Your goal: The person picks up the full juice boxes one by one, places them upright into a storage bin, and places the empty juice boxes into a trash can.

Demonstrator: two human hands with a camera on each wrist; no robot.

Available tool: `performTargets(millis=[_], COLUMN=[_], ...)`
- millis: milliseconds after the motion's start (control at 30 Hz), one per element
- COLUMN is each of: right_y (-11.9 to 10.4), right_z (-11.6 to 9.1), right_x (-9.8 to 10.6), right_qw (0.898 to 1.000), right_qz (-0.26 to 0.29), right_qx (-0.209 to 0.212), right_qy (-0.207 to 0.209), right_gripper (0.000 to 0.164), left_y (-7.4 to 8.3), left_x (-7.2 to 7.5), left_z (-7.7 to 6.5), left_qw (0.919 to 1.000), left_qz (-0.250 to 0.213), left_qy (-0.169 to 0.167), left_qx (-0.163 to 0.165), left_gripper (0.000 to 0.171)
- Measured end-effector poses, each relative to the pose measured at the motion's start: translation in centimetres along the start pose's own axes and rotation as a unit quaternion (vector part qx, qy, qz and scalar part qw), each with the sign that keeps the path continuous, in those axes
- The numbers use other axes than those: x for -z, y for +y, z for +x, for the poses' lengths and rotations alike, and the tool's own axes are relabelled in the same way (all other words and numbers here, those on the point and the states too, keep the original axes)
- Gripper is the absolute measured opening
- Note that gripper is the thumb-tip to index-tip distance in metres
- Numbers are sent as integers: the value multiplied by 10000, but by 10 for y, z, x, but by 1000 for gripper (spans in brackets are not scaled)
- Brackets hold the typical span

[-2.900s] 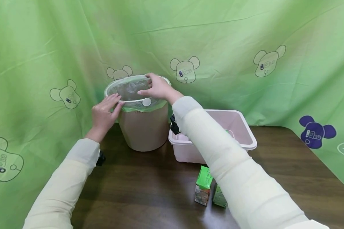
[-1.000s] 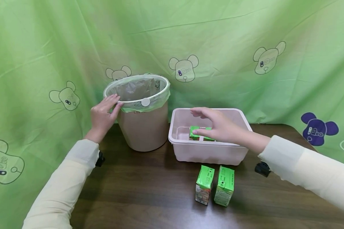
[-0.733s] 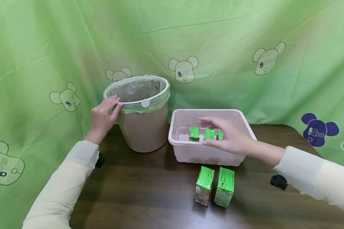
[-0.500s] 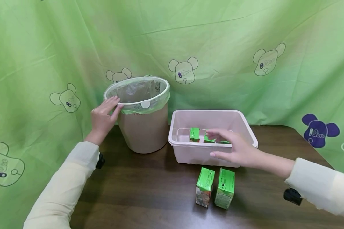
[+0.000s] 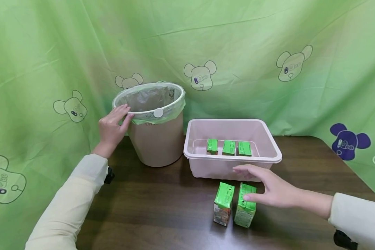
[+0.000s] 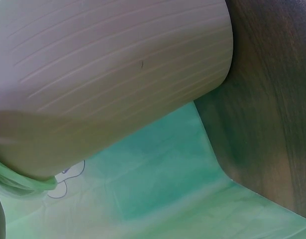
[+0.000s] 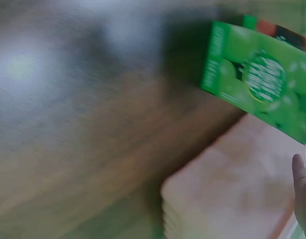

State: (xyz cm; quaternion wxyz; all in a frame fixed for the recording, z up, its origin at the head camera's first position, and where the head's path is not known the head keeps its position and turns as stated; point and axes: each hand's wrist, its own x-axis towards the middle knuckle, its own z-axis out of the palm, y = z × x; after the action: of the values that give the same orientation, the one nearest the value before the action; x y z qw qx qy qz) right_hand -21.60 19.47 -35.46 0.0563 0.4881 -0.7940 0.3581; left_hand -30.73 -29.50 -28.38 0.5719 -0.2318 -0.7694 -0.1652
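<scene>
My left hand (image 5: 112,126) holds the near-left rim of a beige trash bin (image 5: 157,144), fingers over the edge and thumb on the outside. A pale green bag lines the bin and folds over its rim. In the left wrist view, the bin's ribbed side (image 6: 118,64) fills the upper left. My right hand (image 5: 273,187) hovers by the right one of two green juice boxes (image 5: 245,206), fingers spread and holding nothing. The left juice box (image 5: 223,205) stands beside it. In the right wrist view, the nearer juice box (image 7: 262,79) lies just beyond my fingers.
A pink plastic tub (image 5: 232,167) stands behind the two juice boxes, right of the bin. Three more green-topped juice boxes (image 5: 228,147) stand in a row inside it. A green printed curtain (image 5: 237,41) hangs behind the dark wooden table (image 5: 150,208).
My right hand has left the bin's rim, passed over the tub, and come forward and right to the juice boxes on the table. The left hand keeps its place at the rim.
</scene>
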Motion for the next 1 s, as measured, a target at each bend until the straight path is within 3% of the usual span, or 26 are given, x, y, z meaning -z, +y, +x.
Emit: performTargets(millis=[367,567,833,1000], right_y=[10,8,5,6], right_z=[-27,-35,-41,-41], right_x=[-15,-21,-29,-30], right_qw=[9998,9981,9935,9946], right_qz=[-150,-381,-599,-569], right_qx=[-133,-473,-959,-838], right_qy=[-64,-38,127,218], right_gripper=[85,93,90,87], left_y=[-1,-1,-1,-1], left_x=[-2,0,0,0], left_z=[-1,0,0,0], left_qw=[10000,10000,10000,10000], left_qz=[-44,24,-16,-31], left_qy=[77,-41,2,10], left_qx=[42,-18,-8,-18], left_gripper=[50,48,45,40])
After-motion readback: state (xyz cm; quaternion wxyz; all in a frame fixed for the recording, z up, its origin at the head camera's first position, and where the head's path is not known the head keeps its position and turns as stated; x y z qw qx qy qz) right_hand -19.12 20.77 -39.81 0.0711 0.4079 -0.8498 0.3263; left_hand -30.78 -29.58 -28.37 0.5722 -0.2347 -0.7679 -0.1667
